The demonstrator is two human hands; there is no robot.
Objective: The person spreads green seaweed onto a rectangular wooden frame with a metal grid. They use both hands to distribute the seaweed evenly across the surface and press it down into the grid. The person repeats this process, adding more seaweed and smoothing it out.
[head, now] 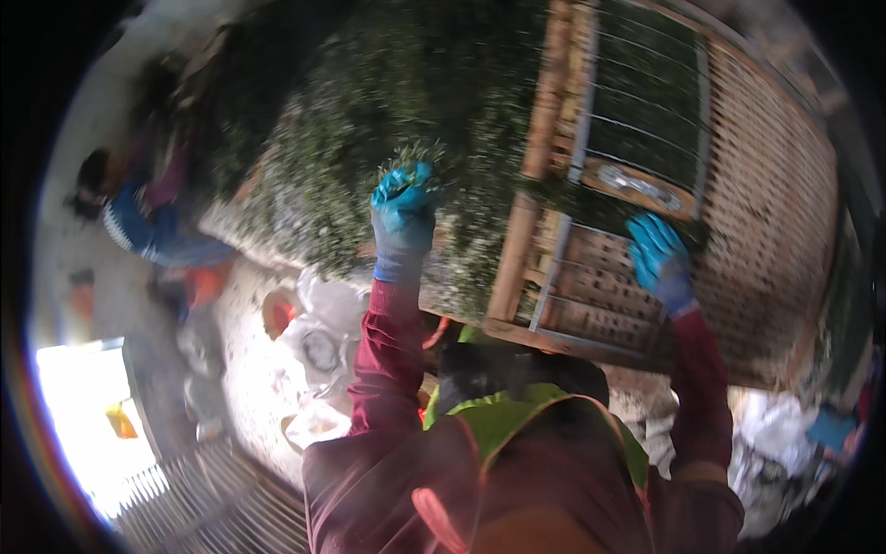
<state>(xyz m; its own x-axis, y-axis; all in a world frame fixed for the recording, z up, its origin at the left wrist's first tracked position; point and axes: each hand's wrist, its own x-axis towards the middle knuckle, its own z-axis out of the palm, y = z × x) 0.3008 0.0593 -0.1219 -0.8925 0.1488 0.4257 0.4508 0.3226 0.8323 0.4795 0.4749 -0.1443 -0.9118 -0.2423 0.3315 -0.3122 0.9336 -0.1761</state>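
My left hand (403, 204), in a blue-green coated glove, is closed around a small bunch of green sprigs (410, 158). It is above a large heap of leafy green cuttings (332, 173). My right hand (656, 256), gloved alike, lies palm down with its fingers extended over a metal frame strung with wires (588, 131). Just above its fingertips is a row of dark green sprigs (602, 208) laid across the frame. Along that row sits a wooden block (601, 176) with a clear, shiny piece (637, 185) on top. Whether my right fingertips touch the sprigs cannot be made out.
Under the frame is a slatted lattice panel (768, 173), bordered by a wooden rail (536, 145). Another person (149, 215) is bent over the heap's far left side. White plastic bags (322, 346) lie left of me, others (775, 429) at right. A bright opening (93, 408) shows lower left.
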